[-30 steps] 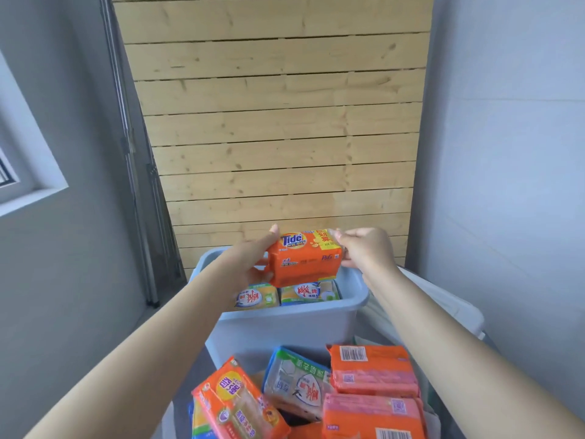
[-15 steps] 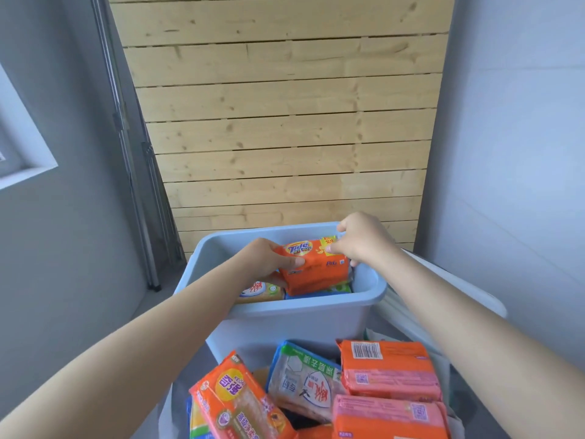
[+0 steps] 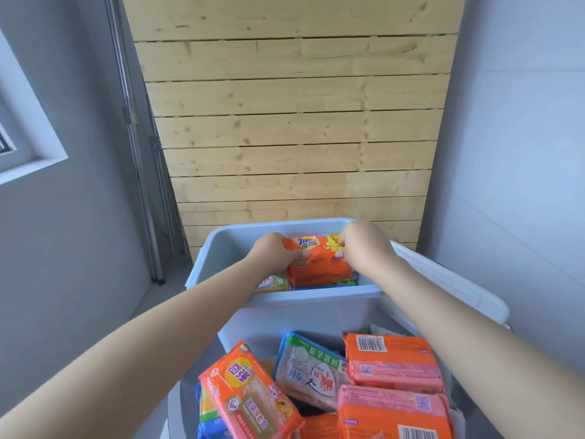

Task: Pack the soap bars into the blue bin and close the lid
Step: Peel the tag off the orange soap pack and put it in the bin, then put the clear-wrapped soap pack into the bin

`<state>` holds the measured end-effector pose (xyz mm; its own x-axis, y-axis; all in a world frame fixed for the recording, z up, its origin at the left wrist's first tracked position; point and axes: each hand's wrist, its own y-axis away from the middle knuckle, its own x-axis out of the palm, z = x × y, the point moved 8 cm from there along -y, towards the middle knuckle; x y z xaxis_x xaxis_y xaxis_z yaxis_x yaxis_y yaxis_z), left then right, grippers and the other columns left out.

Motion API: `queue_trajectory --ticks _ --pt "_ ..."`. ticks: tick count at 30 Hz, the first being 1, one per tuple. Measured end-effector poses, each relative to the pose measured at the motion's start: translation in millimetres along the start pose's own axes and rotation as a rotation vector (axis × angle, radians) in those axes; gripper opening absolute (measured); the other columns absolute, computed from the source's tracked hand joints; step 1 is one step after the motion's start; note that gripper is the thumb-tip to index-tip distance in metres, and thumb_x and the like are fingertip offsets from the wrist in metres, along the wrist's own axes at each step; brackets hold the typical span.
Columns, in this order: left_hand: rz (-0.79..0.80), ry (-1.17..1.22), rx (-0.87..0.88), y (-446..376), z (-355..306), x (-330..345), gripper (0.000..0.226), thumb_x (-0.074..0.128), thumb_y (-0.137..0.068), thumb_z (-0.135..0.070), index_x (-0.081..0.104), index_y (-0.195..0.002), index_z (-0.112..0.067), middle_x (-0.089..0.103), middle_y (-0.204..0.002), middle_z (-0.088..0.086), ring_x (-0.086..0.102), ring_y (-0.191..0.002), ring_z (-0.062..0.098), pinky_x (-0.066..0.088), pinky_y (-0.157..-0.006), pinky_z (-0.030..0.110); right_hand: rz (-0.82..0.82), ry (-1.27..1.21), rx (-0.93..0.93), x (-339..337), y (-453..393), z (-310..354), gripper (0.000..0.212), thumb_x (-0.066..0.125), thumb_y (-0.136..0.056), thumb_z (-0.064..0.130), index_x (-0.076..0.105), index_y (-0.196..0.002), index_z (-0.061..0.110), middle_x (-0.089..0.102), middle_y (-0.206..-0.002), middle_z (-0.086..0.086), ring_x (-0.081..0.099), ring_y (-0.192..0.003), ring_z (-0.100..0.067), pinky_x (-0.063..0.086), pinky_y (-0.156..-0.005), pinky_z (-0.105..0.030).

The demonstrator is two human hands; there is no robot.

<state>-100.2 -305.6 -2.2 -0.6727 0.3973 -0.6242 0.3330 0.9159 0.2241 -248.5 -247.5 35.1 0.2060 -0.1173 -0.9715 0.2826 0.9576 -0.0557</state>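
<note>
An orange Tide soap pack [image 3: 319, 263] sits low inside the pale blue bin [image 3: 304, 307], on top of other soap packs [image 3: 275, 284]. My left hand [image 3: 275, 253] grips its left end and my right hand [image 3: 364, 245] grips its right end. The bin's white lid [image 3: 449, 286] leans against the bin's right side. In front of the bin lie several more soap packs: an orange KEON pack [image 3: 250, 394], a blue-green pack [image 3: 308, 372] and orange-pink packs [image 3: 392, 362].
A wooden slat panel [image 3: 291, 122] stands behind the bin. Grey walls close in on the left and right, with a window frame [image 3: 28, 153] at the left and metal poles [image 3: 139, 147] beside the panel.
Both hands have lowered the Tide pack from above the rim down into the bin, onto the packs inside.
</note>
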Motion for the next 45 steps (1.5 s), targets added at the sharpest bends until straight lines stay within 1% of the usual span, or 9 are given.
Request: queue_trajectory --ticks 4,9,12,16,20,29,34,39,45 --pt "0.002 0.036 -0.026 4.7 1.2 -4.0 0.043 0.071 -0.079 -0.04 0.059 -0.099 -0.005 0.072 -0.098 0.014 0.072 -0.087 0.033 0.056 -0.089 0.038 0.046 -0.067 0.02 -3.0 2.2 2.4 0.019 0.067 -0.083 0.023 0.065 -0.079 0.005 0.064 -0.073 -0.013 0.051 -0.071 -0.027 0.04 -0.057 -0.026" --pt "-0.128 0.075 0.055 29.6 -9.5 -24.8 0.061 0.063 -0.083 -0.047 0.052 -0.131 -0.01 0.068 -0.115 0.01 0.066 -0.097 0.022 0.05 -0.096 0.035 -0.085 -0.133 0.027 -26.1 17.5 -2.3 0.021 0.066 -0.085 0.019 0.067 -0.092 -0.001 0.068 -0.081 -0.012 0.064 -0.087 -0.034 0.049 -0.067 -0.03" --pt "-0.235 0.067 0.191 67.1 -21.8 -39.0 0.038 0.059 -0.088 -0.036 0.062 -0.121 -0.016 0.068 -0.114 0.002 0.063 -0.093 0.014 0.051 -0.079 0.026 -0.192 -0.27 -0.033 -37.7 40.8 -3.0 0.023 0.065 -0.084 0.022 0.072 -0.103 0.01 0.073 -0.096 -0.01 0.066 -0.093 -0.028 0.051 -0.082 -0.033" --pt "-0.315 0.189 0.287 122.4 -22.6 -35.0 0.018 0.054 -0.089 -0.022 0.07 -0.096 -0.025 0.069 -0.083 -0.008 0.053 -0.06 0.006 0.039 -0.046 0.011 -0.274 -0.443 -0.143 -40.8 85.1 -4.6 0.018 0.067 -0.082 0.02 0.075 -0.098 0.015 0.074 -0.091 -0.002 0.063 -0.077 -0.008 0.042 -0.066 -0.008" --pt "-0.221 0.217 0.286 148.3 -15.8 -9.4 0.011 0.059 -0.088 -0.023 0.07 -0.089 -0.026 0.067 -0.078 -0.01 0.055 -0.062 -0.002 0.039 -0.051 0.009 -0.346 -0.526 -0.221 -37.5 119.9 -10.5 0.011 0.069 -0.08 0.017 0.076 -0.088 0.017 0.068 -0.082 0.007 0.054 -0.07 0.017 0.035 -0.066 0.002" --pt "0.294 0.115 0.161 186.4 18.0 65.9 0.024 0.068 -0.082 -0.041 0.075 -0.095 -0.023 0.076 -0.093 0.001 0.071 -0.084 0.01 0.057 -0.082 0.023 0.236 -0.589 -0.305 12.2 167.8 -14.3 0.005 0.076 -0.073 0.03 0.076 -0.078 0.033 0.076 -0.079 0.011 0.066 -0.071 0.002 0.049 -0.071 -0.016" --pt "0.495 -0.094 0.193 211.6 33.8 91.6 0.032 0.068 -0.077 -0.05 0.07 -0.107 -0.041 0.072 -0.108 -0.018 0.062 -0.107 0.0 0.043 -0.104 0.029 0.505 -0.384 -0.359 42.1 194.8 -33.9 0.029 0.061 -0.069 0.06 0.074 -0.085 0.039 0.075 -0.09 0.017 0.066 -0.086 0.002 0.052 -0.084 -0.026" --pt "0.558 -0.175 0.323 234.1 25.6 103.5 0.046 0.075 -0.077 -0.03 0.064 -0.121 -0.037 0.065 -0.094 -0.022 0.055 -0.06 -0.01 0.047 -0.063 0.01 0.718 -0.38 -0.464 44.9 225.5 -46.8 0.055 0.051 -0.064 0.075 0.067 -0.107 0.045 0.063 -0.112 0.019 0.058 -0.099 0.004 0.041 -0.081 -0.011" --pt "0.418 -0.116 0.373 237.8 22.3 104.7 0.045 0.077 -0.076 -0.014 0.067 -0.117 -0.029 0.06 -0.058 -0.022 0.05 -0.055 -0.017 0.035 -0.06 0.0 0.82 -0.313 -0.493 43.9 243.5 -67.3 0.067 0.06 -0.05 0.08 0.053 -0.114 0.063 0.05 -0.121 0.023 0.049 -0.116 0.001 0.038 -0.102 -0.024"
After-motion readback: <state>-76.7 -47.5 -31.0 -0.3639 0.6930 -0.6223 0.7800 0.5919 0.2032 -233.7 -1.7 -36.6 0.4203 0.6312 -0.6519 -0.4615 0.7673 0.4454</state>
